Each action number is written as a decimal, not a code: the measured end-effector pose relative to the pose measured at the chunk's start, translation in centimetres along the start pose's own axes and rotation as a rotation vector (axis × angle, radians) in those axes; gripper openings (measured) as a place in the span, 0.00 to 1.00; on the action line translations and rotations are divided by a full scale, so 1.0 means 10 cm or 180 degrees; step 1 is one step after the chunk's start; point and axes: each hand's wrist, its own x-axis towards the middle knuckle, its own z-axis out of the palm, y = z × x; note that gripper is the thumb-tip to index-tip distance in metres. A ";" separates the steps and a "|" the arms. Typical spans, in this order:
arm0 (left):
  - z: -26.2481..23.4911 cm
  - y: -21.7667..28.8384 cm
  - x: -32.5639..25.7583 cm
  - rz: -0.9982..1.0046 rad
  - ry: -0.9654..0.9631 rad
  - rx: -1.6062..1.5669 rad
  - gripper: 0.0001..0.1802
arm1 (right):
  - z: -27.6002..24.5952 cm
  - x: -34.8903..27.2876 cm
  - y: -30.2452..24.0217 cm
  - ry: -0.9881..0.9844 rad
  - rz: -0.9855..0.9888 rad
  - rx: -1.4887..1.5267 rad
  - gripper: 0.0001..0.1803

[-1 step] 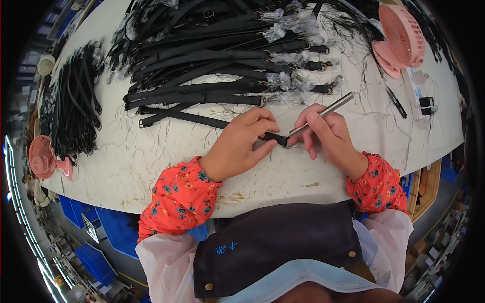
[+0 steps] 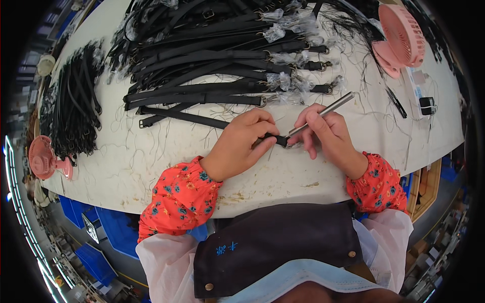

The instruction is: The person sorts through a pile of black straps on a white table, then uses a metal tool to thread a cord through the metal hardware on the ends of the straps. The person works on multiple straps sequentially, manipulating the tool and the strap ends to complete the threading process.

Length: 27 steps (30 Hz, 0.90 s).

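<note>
My left hand (image 2: 244, 141) grips a black strap (image 2: 194, 118) near its right end, thumb and fingers pinching it just above the white table. Past my fingertips the strap's short end (image 2: 282, 141) sticks out, with a small clear or metallic bit beside it that I cannot make out. In my right hand (image 2: 328, 136) is a slim silver pen-shaped tool (image 2: 331, 112), held slanting up to the right. Its lower tip meets or nearly meets the strap's end; whether they touch I cannot tell.
Many black straps with buckles and clear wrapping (image 2: 202, 65) lie piled across the far table (image 2: 283, 187). Another strap bundle (image 2: 76, 101) is at left. Pink fans (image 2: 402, 36) stand at far right and left. A black pen-like tool (image 2: 396, 103) and black plug (image 2: 427, 105) lie right. Loose threads are scattered around.
My left thumb and fingers have shifted slightly to the right along the strap, closer to its end. My right hand and the silver tool stay as they were.
</note>
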 end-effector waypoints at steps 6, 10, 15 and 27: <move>0.08 -0.05 0.04 0.0362 0.0254 0.0707 0.07 | 0.01 0.01 0.01 -0.0076 0.0037 0.0007 0.25; 0.06 0.01 0.04 -0.0135 0.0169 0.0367 0.08 | 0.01 0.01 0.00 -0.0074 0.0032 -0.0017 0.25; 0.02 0.02 0.02 0.0352 0.0157 0.0615 0.10 | 0.01 0.00 -0.01 -0.0042 0.0138 0.0042 0.23; 0.06 0.03 0.06 0.0217 0.0140 0.0589 0.05 | -0.01 0.00 0.02 -0.0150 0.0173 0.0013 0.21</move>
